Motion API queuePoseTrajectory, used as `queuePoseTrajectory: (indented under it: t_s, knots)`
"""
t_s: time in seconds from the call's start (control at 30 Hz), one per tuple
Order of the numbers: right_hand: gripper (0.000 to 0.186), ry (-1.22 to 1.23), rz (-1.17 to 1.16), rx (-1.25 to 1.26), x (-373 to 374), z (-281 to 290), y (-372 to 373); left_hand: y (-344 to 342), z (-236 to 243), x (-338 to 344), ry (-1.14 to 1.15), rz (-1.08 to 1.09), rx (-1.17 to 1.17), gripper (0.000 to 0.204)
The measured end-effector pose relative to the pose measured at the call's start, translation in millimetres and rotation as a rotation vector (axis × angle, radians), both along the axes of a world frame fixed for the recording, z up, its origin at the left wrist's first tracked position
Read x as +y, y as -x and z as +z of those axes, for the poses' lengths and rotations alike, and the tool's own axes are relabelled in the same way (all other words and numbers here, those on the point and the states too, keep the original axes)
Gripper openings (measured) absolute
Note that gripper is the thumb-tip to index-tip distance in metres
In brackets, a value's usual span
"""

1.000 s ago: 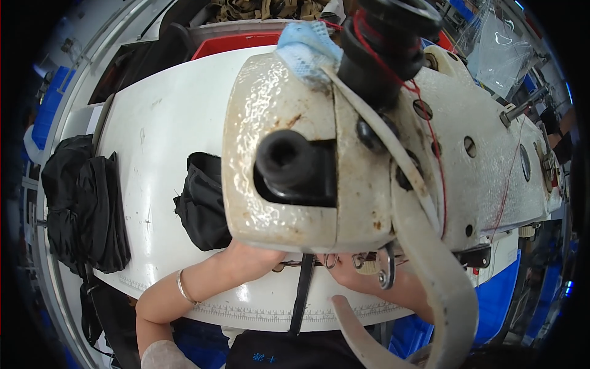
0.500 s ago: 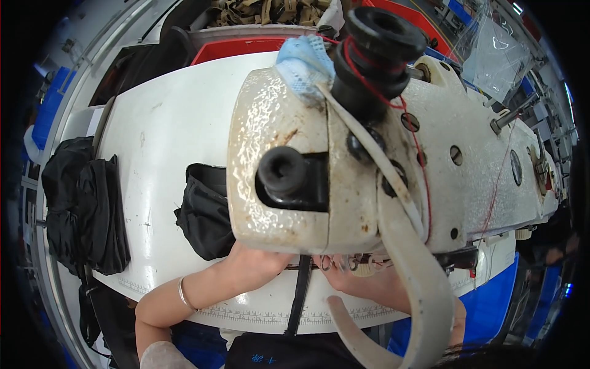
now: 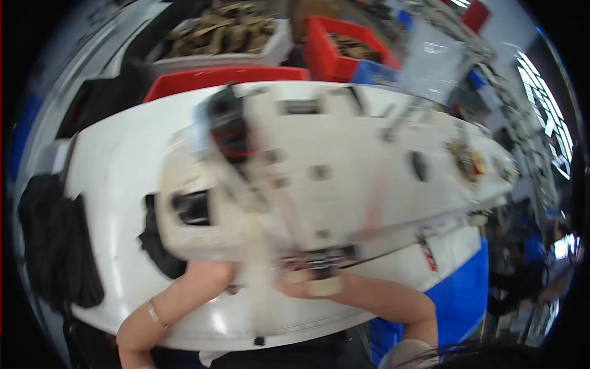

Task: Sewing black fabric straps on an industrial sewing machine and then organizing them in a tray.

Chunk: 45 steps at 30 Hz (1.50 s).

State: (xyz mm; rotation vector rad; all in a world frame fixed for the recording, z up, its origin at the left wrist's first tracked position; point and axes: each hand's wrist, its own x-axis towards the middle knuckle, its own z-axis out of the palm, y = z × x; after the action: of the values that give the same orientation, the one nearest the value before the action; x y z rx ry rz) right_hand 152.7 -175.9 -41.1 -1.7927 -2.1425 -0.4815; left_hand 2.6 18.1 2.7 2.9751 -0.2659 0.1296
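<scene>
1. Pretty blurry shot, but the left hand [image 3: 212,275] is tucked in at the front edge of the sewing machine [image 3: 350,166], fingers hidden by the machine's head. There's a bangle [image 3: 156,312] on that forearm.
2. The right hand [image 3: 294,287] sits a bit further right, partly behind a cream-colored knob [image 3: 324,286]. Its fingers are hard to make out too.
3. So the hands look apart, but I honestly can't tell whether either one is gripping anything.
4. The black fabric piece [image 3: 158,246] is on the white surface [image 3: 114,178], half hidden by the machine's head and poking out on its left. Its lower end is right by the left hand; can't tell if they touch.
5. Far left, there's a bigger black fabric pile [image 3: 58,246].
6. Behind the surface: a red bin [image 3: 227,75] and a white bin [image 3: 279,46] full of tan pieces [image 3: 224,31].
</scene>
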Motion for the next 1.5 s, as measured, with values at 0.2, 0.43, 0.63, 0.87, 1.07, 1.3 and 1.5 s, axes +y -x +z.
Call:
queuePoseTrajectory:
  t_s: [0.2,0.43,0.63,0.87,1.07,1.3,1.5]
  knots:
    - [0.019,-0.262,0.094,0.018,26,55,-3,12,-45,27,0.384,0.325,-0.158,0.029]
    - [0.017,-0.173,0.075,0.019,31,49,-2,-1,26,-9,0.226,0.278,-0.189,0.021]
    - [0.026,-0.054,0.240,-0.147,15,63,-4,2,48,-17,-0.067,0.175,-0.395,0.020]
    - [0.033,0.033,0.263,-0.181,26,62,12,10,59,-19,0.292,0.312,-0.254,0.021]
    - [0.043,0.165,0.167,0.088,10,67,9,4,61,-10,0.267,0.259,-0.327,0.026]
    - [0.043,0.009,0.127,-0.307,1,67,16,16,41,-31,0.039,0.036,-0.381,0.033]
    - [0.039,0.044,0.228,0.210,11,61,17,16,39,-32,0.070,0.057,-0.348,0.030]
